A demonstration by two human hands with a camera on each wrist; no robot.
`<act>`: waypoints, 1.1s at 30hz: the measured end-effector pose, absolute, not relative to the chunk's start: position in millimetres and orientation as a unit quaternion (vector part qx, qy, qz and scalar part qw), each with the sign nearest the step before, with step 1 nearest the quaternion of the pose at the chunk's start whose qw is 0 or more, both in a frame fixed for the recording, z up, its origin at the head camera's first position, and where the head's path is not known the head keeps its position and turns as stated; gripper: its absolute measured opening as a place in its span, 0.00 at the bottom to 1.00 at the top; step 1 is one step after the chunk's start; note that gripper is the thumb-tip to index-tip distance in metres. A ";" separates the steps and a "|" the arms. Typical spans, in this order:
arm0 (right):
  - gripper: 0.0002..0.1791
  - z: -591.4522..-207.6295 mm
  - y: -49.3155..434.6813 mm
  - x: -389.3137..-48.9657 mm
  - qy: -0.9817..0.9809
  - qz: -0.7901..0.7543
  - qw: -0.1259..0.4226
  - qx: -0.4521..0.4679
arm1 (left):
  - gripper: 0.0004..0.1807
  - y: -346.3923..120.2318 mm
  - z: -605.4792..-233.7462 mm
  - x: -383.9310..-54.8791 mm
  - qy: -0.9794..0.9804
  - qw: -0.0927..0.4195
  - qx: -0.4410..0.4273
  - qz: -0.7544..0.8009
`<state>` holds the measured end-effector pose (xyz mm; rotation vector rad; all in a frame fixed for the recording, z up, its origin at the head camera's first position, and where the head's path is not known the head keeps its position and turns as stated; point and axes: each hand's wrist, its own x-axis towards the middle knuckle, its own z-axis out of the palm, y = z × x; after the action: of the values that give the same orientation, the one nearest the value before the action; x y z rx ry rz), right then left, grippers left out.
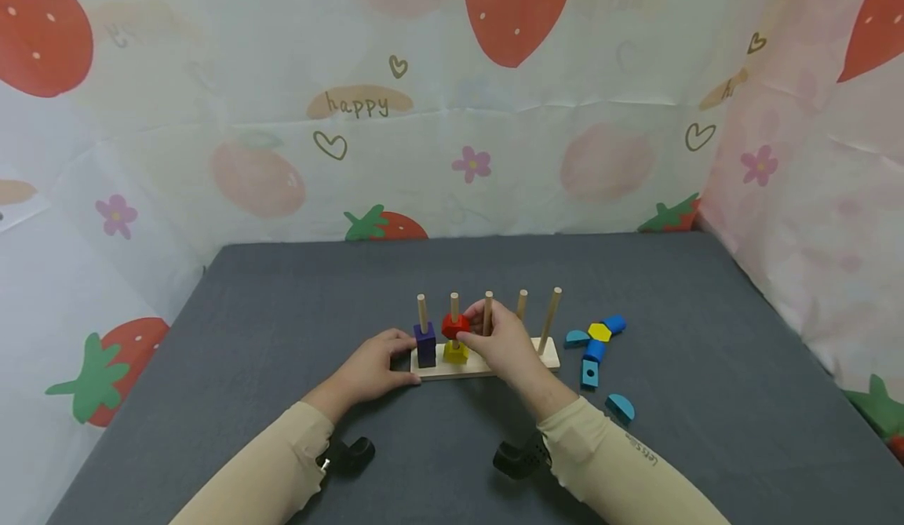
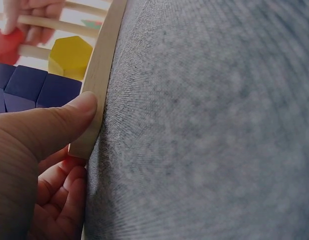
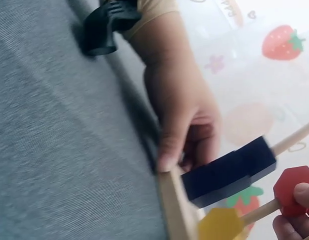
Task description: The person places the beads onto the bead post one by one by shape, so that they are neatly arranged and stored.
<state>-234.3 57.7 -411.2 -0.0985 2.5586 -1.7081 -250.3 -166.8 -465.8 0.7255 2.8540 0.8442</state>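
A wooden peg board with several upright pegs stands on the table. At its left end my left hand grips the base, the thumb on its front edge. Dark blue blocks are stacked on the leftmost peg beside that hand. On the second peg, a yellow block sits low at the base. Above it, my right hand pinches a red many-sided block that is threaded on the same peg, with bare peg showing between the two blocks. The right hand partly hides the middle pegs.
Right of the board lie loose blocks: a yellow hexagon, blue pieces, a light blue rectangle with a hole and two light blue half-circles. A printed cloth hangs behind the grey table.
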 end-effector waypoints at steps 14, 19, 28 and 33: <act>0.12 -432.9 59.1 -234.7 0.858 -0.511 0.038 -0.035 | 0.31 -167.8 -468.8 -251.7 0.929 0.034 0.246 0.275; 0.12 -436.5 60.3 -236.1 0.859 -0.510 0.036 -0.036 | 0.30 -167.7 -470.3 -252.9 0.929 0.031 0.246 0.274; 0.19 -433.2 63.6 -231.5 0.860 -0.507 0.026 -0.041 | 0.30 -168.2 -471.1 -252.6 0.928 0.029 0.247 0.276; 0.24 -425.7 69.0 -223.3 0.860 -0.508 0.011 -0.056 | 0.29 -168.2 -471.1 -252.0 0.926 0.019 0.261 0.271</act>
<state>-223.3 69.0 -425.7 -0.1746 2.6816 -1.5832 -252.0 -168.2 -471.1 0.8087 2.8751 0.8422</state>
